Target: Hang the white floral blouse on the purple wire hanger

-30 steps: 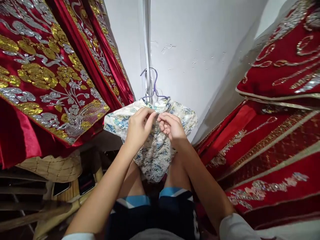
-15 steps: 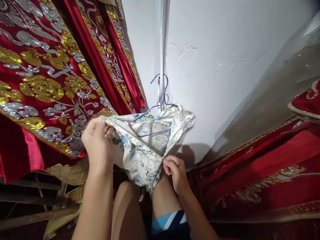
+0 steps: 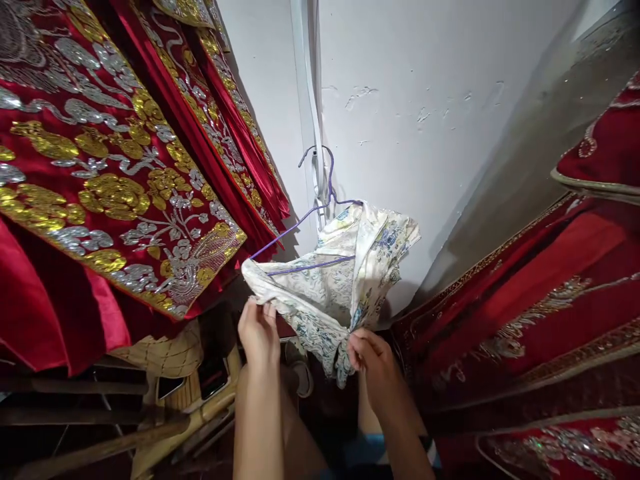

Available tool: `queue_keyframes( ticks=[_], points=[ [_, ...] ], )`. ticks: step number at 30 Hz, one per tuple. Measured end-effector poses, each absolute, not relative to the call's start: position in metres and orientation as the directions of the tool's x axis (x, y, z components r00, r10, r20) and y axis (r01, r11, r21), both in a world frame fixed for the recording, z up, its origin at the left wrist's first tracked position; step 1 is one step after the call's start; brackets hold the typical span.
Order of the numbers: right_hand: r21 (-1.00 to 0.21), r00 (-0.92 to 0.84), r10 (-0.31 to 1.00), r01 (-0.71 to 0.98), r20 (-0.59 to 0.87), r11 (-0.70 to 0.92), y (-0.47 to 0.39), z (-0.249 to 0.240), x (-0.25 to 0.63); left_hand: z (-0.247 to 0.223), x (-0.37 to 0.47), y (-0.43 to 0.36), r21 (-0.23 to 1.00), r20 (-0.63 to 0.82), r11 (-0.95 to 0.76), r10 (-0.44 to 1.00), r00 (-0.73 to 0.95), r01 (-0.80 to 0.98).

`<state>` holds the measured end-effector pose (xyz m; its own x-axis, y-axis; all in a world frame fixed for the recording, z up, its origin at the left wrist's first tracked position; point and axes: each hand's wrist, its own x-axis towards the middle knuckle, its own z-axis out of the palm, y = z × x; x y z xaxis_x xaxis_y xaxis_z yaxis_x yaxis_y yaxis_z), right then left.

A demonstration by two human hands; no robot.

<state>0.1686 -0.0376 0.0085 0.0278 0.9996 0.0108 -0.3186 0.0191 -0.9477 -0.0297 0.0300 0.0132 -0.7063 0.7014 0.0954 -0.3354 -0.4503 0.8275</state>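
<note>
The garment (image 3: 320,330) is matt, crinkled cloth, the hanger (image 3: 331,187) smooth

Through the feed I see a thin white cloth garment with a blue-and-yellow floral print (image 3: 317,328) hanging just off centre, toward 6 o'clock. Its neckline gapes widely, baring the patterned inside. The 3 o'clock shoulder drapes over a slim purple hanger with a curved hook (image 3: 331,193); the opposite edge bunches at the hanger's lower tip, between 8 and 9 o'clock, leaving that sloping arm exposed. I see the hook at 12 o'clock, and the garment's gathered bottom near 6.
</note>
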Motion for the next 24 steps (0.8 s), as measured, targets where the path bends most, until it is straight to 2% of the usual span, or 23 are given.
queue_keyframes(
  ticks=[4, 6, 10, 12, 14, 16, 18, 21, 24],
  points=[
    [-0.936, 0.075, 0.997, -0.351, -0.003, 0.023, -0.040, 0.007, 0.183, -0.001, 0.005, 0.008, 0.938, 0.283, -0.339, 0.627, -0.726, 0.072],
    [-0.933, 0.072, 0.997, -0.359, -0.016, 0.011, -0.039, 0.005, 0.189, -0.004, 0.012, 0.003, 0.942, 0.334, -0.249, 0.682, -0.651, 0.223],
    [-0.949, 0.052, 0.998, -0.315, -0.028, -0.010, -0.040, 0.001, 0.196, -0.010, 0.013, -0.003, 0.942, 0.250, -0.127, 0.882, -0.399, 0.311],
    [-0.963, 0.035, 0.998, -0.268, -0.046, -0.035, -0.044, -0.001, 0.195, -0.011, 0.018, -0.009, 0.968, 0.193, -0.127, 0.930, -0.314, 0.218],
    [-0.973, -0.019, 0.998, -0.225, -0.059, -0.061, -0.048, -0.005, 0.193, -0.007, 0.027, -0.019, 0.985, 0.160, -0.172, 0.946, -0.283, -0.017],
    [-0.983, -0.094, 0.994, -0.167, -0.055, -0.071, -0.051, -0.008, 0.192, 0.001, 0.040, -0.031, 0.933, 0.157, -0.231, 0.952, -0.264, -0.277],
    [-0.994, -0.173, 0.984, -0.090, -0.047, -0.063, -0.054, -0.010, 0.191, 0.012, 0.052, -0.043, 0.867, 0.179, -0.266, 0.955, -0.235, -0.422],
    [-0.999, -0.194, 0.980, -0.005, -0.034, -0.036, -0.056, -0.008, 0.192, 0.028, 0.065, -0.059, 0.864, 0.207, -0.251, 0.967, -0.148, -0.436],
    [-0.999, -0.061, 0.998, 0.038, 0.009, 0.011, -0.057, -0.003, 0.201, 0.039, 0.074, -0.071, 0.897, 0.268, -0.257, 0.963, -0.021, -0.359]
  ],
)
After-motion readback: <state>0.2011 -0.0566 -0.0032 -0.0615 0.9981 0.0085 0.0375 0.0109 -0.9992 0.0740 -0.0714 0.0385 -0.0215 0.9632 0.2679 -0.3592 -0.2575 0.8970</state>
